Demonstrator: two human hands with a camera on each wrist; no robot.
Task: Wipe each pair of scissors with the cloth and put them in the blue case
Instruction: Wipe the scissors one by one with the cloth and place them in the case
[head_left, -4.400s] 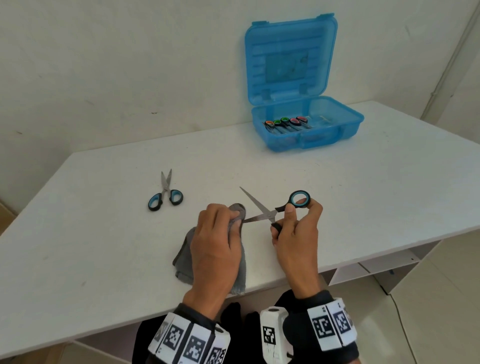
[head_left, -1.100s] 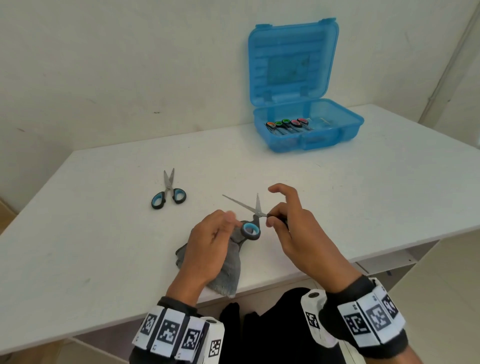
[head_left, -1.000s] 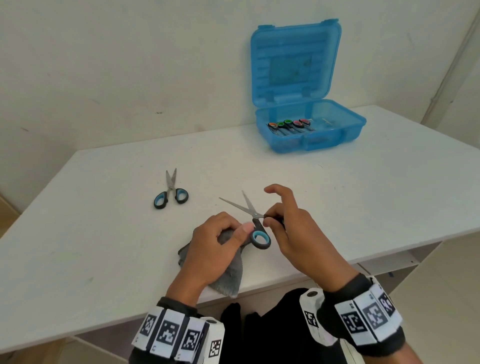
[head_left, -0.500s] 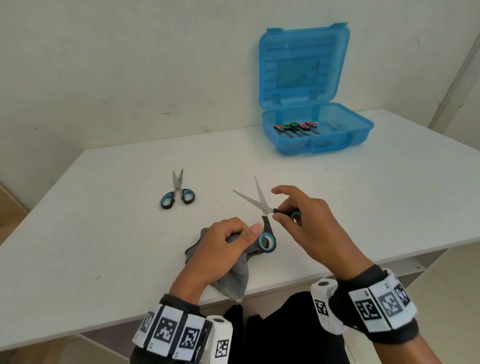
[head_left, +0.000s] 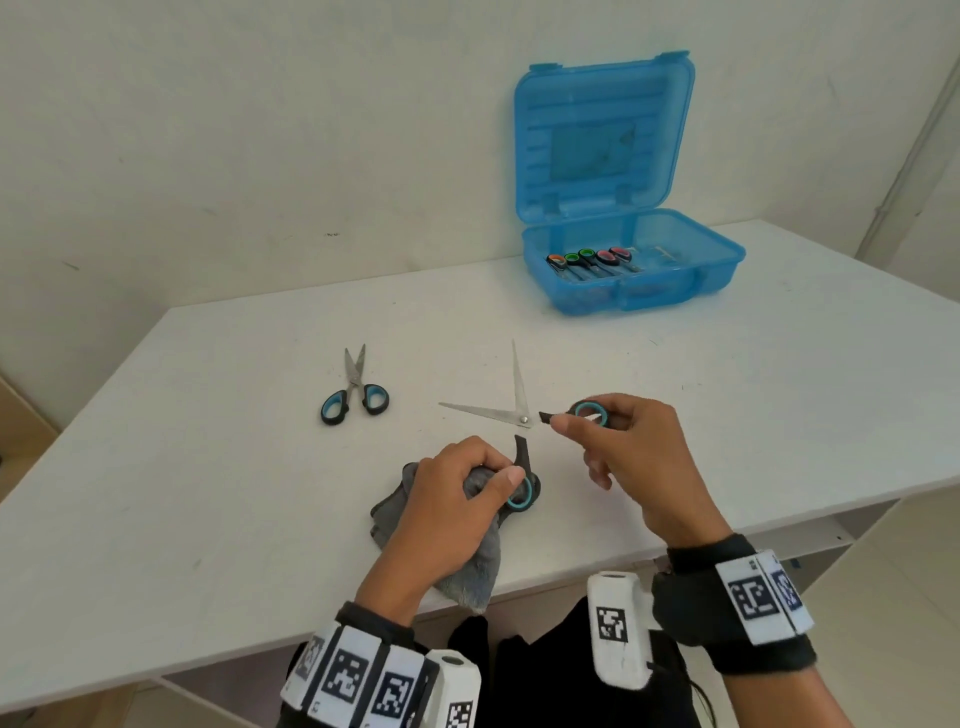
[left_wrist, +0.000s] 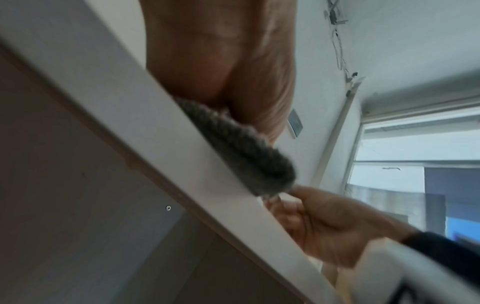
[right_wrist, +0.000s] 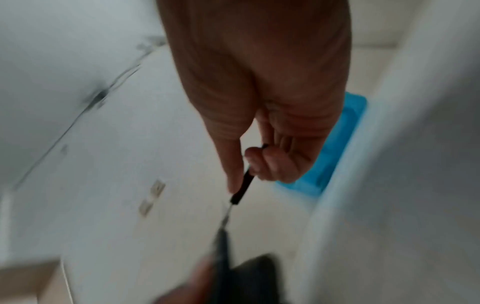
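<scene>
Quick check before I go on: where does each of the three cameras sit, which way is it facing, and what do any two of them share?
Head: worn on the head, looks down over the white table at the open blue plastic case; both hands and wristbands show.
Left wrist: below the table edge, looks up along the left hand on the grey cloth.
Right wrist: looks along the right hand pinching the open blue-handled scissors.
Shared: head and left wrist both show the cloth; head and right wrist the case.
</scene>
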